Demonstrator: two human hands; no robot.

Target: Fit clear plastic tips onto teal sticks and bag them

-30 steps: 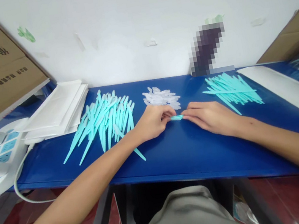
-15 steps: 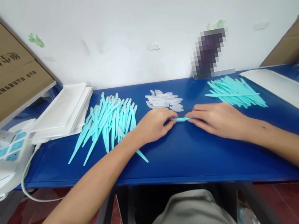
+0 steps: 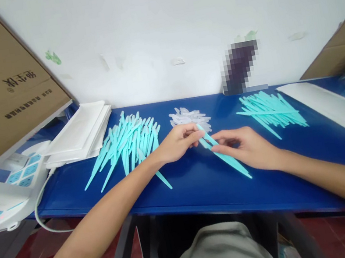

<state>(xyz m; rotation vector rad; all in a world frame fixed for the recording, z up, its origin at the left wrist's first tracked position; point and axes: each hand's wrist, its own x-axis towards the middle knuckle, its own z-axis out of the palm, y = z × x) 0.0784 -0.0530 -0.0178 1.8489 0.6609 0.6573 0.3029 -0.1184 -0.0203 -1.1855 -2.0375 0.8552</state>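
White wall (image 3: 142,32) rose behind the blue table (image 3: 178,199), its paint scuffed and dotted with torn scraps. Out in front of the person, the held turquoise piece (image 3: 233,163) slanted over the blue, its narrow end pointing toward the table's near edge. The left hand (image 3: 181,141) pinched its upper end between thumb and forefinger, the other fingers curled in; the right hand (image 3: 249,146) gripped it lower down with thumb and fingertips. From where I stood I couldn't quite tell whether it was one forked piece or two sticks together.

I judged the step in hand to be close fingertip work at that upper end; the next move seemed to call for a steady right grip and a light, exact left pinch.

Smooth, matte and tapered, the left pile of sticks (image 3: 122,144) had pale, cloudy tips. Frosted little pieces (image 3: 186,115) lay heaped just beyond the left hand, like flattened petals. The right pile of sticks (image 3: 272,107) was plain turquoise, fanned loosely beside a flat white sheet (image 3: 332,109).
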